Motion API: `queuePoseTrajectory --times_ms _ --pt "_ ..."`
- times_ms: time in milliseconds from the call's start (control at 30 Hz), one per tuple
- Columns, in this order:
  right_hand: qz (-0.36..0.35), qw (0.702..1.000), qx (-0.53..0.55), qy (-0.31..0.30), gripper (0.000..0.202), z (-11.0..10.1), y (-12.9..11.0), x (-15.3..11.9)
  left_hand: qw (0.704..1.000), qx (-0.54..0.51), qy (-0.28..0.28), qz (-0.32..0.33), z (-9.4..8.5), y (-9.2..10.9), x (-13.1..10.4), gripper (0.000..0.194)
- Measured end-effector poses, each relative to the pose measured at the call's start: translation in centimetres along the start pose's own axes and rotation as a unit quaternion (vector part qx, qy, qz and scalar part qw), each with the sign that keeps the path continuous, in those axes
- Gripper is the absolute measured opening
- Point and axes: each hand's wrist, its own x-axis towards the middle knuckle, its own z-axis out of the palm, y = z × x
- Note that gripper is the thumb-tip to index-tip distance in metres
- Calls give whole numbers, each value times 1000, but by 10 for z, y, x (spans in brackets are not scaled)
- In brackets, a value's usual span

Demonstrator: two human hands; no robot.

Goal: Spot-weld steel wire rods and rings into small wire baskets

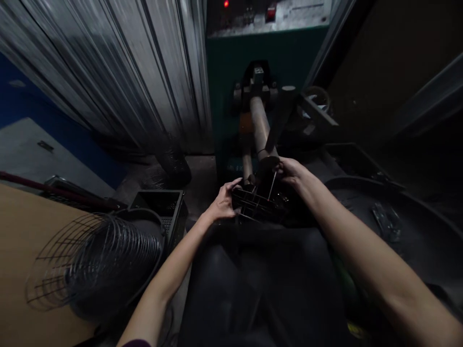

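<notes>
My left hand is closed on the left edge of a small wire grid, its thumb and fingers around the wires. My right hand is pinched around the upper end of a thin metal rod, which slants down to the grid. Above them is the thick upper arm of a green machine that looks like a spot welder. Its round end is close to my right fingertips. The thinner lower arm ends just behind the grid. Deep shadow hides the grid's right part.
To the left, a dark tub holds a stack of curved wire pieces, near a black plastic crate. A wide black basin with metal pieces is on the right. Corrugated metal sheeting stands behind. A red lamp glows on the machine.
</notes>
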Motion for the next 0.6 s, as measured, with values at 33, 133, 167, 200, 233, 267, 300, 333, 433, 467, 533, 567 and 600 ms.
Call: queuePoseTrajectory --times_ms 33,133,167,200,233,267,300,333,433,467,533,567,600 --pt "22 1000 10 -14 30 -7 2 -13 999 10 -31 -6 -5 7 -8 100" --pt "53 997 40 -33 30 -15 21 -69 989 -41 -126 -67 -24 37 -26 105" --pt "29 999 22 -27 30 -11 31 -89 983 -79 -135 -99 -29 49 -27 99" --pt "-7 1000 -15 -14 30 -3 42 -110 976 -117 -129 -132 -31 62 -25 89" --pt "-49 996 -69 4 29 8 54 -129 968 -150 -116 -161 -30 75 -21 75" --pt "-88 987 -131 21 26 22 67 -146 962 -174 -103 -185 -25 88 -14 61" --pt "-119 974 -193 28 22 35 78 -162 955 -193 -90 -207 -17 101 -8 51" --pt "-141 958 -247 21 19 46 89 -177 947 -210 -82 -227 -7 112 -3 45" --pt "-177 920 -331 -114 20 47 106 -205 926 -253 -61 -275 15 133 -1 41" --pt "-190 910 -337 -149 21 35 106 -209 922 -259 -51 -284 17 137 -4 41" --pt "-226 901 -352 -118 24 -2 95 -211 924 -248 -40 -288 11 141 -14 42" --pt "-248 895 -368 -43 25 -22 85 -208 930 -234 -39 -282 5 143 -18 41" --pt "-266 881 -390 20 27 -40 73 -203 937 -218 -46 -269 -3 144 -21 40"
